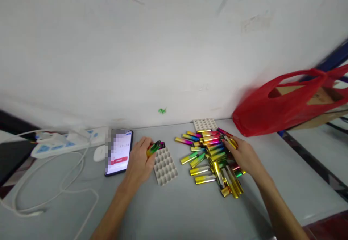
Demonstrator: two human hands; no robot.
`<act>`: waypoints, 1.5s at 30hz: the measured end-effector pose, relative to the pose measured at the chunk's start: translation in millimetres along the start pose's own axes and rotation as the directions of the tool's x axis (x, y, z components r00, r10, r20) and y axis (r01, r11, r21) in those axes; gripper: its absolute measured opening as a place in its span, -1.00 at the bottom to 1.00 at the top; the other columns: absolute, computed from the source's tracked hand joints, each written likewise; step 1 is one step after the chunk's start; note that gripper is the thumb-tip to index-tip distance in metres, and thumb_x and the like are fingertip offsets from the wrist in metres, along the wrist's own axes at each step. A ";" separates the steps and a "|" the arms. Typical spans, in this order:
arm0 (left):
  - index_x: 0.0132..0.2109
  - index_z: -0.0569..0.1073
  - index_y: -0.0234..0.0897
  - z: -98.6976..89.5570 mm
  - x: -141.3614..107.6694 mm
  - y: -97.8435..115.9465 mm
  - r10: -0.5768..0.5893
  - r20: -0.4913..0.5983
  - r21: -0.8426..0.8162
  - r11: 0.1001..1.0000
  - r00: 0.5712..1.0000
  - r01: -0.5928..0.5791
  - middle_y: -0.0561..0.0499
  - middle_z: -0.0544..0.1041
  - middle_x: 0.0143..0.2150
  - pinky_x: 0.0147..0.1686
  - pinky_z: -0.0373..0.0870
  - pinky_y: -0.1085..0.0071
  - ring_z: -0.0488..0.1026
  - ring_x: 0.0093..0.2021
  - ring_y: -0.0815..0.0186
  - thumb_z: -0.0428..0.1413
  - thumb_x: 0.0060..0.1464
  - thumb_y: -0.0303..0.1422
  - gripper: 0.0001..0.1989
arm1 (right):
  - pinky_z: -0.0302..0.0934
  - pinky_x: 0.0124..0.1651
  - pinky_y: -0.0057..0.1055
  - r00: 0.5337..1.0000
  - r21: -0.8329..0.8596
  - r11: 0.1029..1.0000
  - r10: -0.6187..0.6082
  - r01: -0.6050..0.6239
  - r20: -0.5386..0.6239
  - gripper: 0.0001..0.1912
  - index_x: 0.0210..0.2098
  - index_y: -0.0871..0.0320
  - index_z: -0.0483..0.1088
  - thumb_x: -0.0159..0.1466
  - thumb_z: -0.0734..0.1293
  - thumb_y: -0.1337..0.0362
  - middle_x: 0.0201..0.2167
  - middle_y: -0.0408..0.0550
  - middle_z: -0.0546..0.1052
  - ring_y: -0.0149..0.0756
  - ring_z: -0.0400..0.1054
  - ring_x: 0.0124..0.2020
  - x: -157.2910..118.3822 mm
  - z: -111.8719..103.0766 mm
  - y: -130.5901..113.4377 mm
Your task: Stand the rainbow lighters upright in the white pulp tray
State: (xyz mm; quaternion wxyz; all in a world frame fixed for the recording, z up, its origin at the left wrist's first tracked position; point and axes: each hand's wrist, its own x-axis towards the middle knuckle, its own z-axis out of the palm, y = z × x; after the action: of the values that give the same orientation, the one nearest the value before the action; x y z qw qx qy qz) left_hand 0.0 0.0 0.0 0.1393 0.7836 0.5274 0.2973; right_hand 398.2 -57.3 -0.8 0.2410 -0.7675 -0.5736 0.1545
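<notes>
My left hand [140,158] is closed around a yellow-green lighter [153,148], held over the upper left corner of a pale tray with rows of round holes [165,167]. A dark and magenta end shows beside that lighter. On the right, my right hand [240,151] pinches a gold lighter [231,142] at the right edge of a heap of shiny, multicoloured lighters [214,149]. Its fingertips are partly hidden among the pile. Behind the heap, a second holed tray [205,124] lies by the wall.
A phone [119,153] lies left of my left hand, beside a white rounded object [100,153]. Farther left are a white power strip [70,142] and loose white cables [62,189]. A red bag [261,109] holding a cardboard box stands at the back right.
</notes>
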 end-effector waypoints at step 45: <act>-0.24 0.26 -0.12 2.3 0.2 -2.3 0.046 -0.008 0.017 0.999 0.999 -0.046 -0.04 0.42 -0.23 -0.20 0.25 0.17 0.39 -0.19 0.01 0.04 0.16 -0.48 -0.86 | 0.23 -0.40 -0.21 0.993 -0.417 0.901 0.103 -0.116 -0.054 -0.70 0.01 0.06 0.34 0.51 0.26 -0.03 -0.06 0.03 0.53 0.02 0.64 -0.36 -136.8 17.3 -29.0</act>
State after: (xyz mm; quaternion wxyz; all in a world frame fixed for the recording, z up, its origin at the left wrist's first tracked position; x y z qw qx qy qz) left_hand -0.3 1.3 -3.0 0.1236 0.7953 0.5124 0.2994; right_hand 325.7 -178.0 -4.8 0.0701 -0.8345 -0.5458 0.0291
